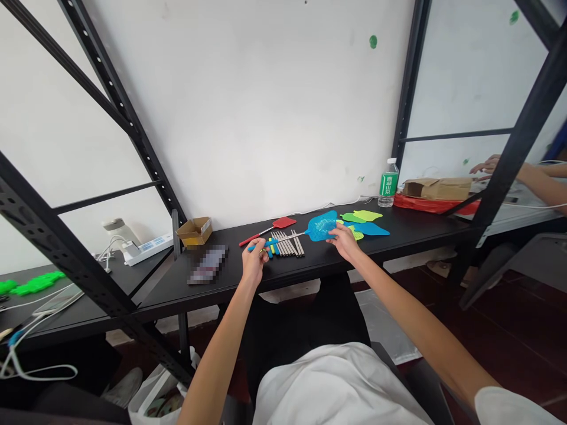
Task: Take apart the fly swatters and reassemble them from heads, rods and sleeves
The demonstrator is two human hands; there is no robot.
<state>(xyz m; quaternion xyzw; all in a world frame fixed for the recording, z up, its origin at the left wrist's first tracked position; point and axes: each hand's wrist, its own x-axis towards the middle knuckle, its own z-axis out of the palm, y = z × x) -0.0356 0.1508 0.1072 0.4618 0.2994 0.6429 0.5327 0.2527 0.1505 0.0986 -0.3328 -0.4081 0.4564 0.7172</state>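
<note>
the left hand (255,258) was closed around the handle (251,248) of a blue swatter (316,228), and the right hand (343,239) gripped the edge of its head (325,223). the blue swatter was held above the black table (248,274), near silver rods (298,243) and 1 red swatter (284,222).

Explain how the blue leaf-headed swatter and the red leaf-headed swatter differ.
Colour: the blue leaf-headed swatter has a blue head and handle, while the red leaf-headed swatter has red ones.
Pose: the blue one is held, with the left hand at its handle and the right hand at its head; the red one lies on the black table, untouched.
Both have a thin metallic-looking rod.
</note>
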